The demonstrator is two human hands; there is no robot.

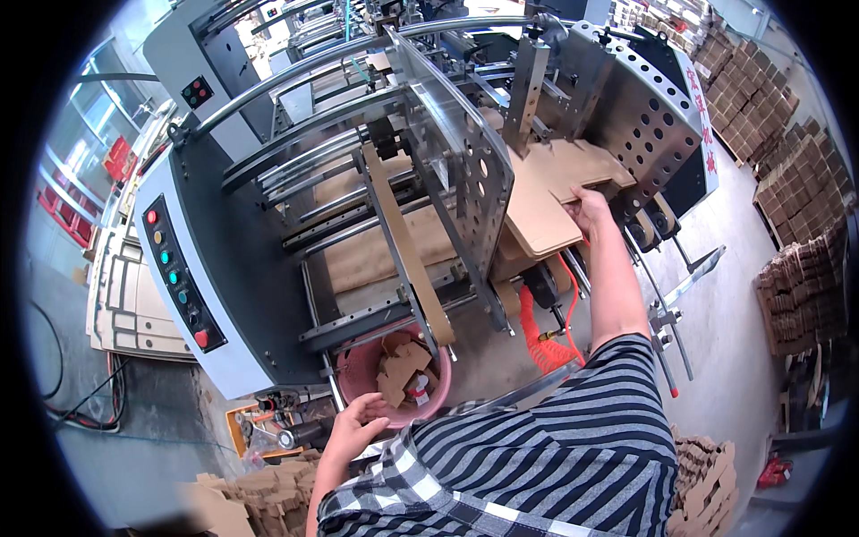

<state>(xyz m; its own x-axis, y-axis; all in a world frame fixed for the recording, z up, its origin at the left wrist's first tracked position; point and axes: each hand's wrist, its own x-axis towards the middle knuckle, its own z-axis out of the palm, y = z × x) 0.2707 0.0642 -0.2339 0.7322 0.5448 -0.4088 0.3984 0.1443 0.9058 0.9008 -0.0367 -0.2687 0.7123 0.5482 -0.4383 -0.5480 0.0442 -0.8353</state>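
A stack of flat brown cardboard blanks (548, 208) lies in the machine's feed, between a clear upright plate and a perforated metal side plate (640, 134). My right hand (589, 213) reaches out to the stack and grips its near right edge, with part of the fingers hidden by the board. Down at the lower left, my left hand (356, 428) hangs with its fingers apart and nothing in it. It is beside a pink bucket (356, 362) that holds cardboard scraps (404, 371) and a small white-and-red piece.
A control panel (177, 277) with coloured buttons faces me on the left. A tan belt (403, 242) runs through the machine frame. A coiled orange air hose (541, 345) hangs under the feed. Stacked cardboard (792, 201) lines the right side; more cardboard (268, 492) lies behind my left arm.
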